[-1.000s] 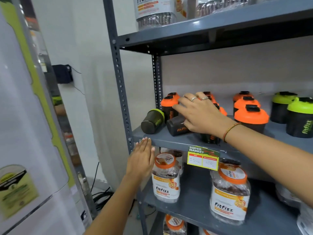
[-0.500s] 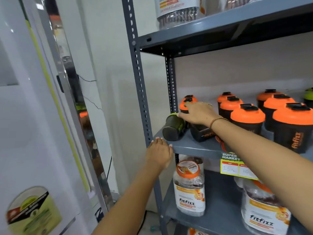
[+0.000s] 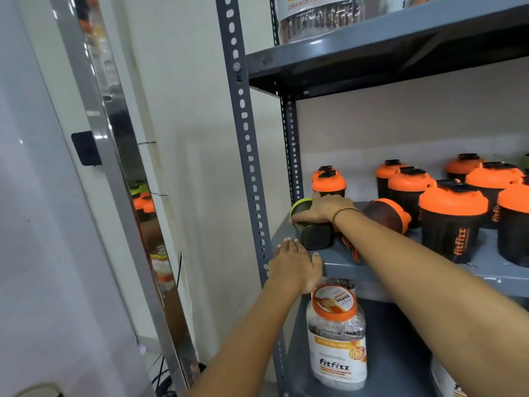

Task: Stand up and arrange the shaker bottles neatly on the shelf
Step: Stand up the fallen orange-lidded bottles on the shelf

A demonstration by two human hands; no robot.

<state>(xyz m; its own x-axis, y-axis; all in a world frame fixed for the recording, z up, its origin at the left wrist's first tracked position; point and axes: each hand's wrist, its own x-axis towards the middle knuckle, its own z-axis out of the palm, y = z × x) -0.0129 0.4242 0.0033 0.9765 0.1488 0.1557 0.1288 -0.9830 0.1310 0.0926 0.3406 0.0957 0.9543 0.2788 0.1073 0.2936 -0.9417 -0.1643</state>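
A black shaker bottle with a green lid point(image 3: 315, 237) lies on its side at the left end of the grey shelf point(image 3: 483, 267). My right hand point(image 3: 323, 209) rests over it with fingers curled around its lid end. My left hand point(image 3: 294, 265) lies flat on the shelf's front edge just below that bottle, holding nothing. A second shaker with an orange lid point(image 3: 386, 214) lies tipped over right behind my right wrist. Several orange-lidded shakers point(image 3: 452, 219) stand upright across the rest of the shelf.
The shelf's perforated steel post point(image 3: 246, 138) stands just left of the fallen bottle. An upper shelf point(image 3: 372, 53) hangs overhead with jars on it. A large Fitfizz jar point(image 3: 337, 339) sits on the lower shelf. A white appliance point(image 3: 43, 224) with a chrome strip fills the left.
My view has shifted left and closer. My right hand slid left from the tipped orange-lidded shaker onto the green-lidded one. The left hand stays on the shelf edge.
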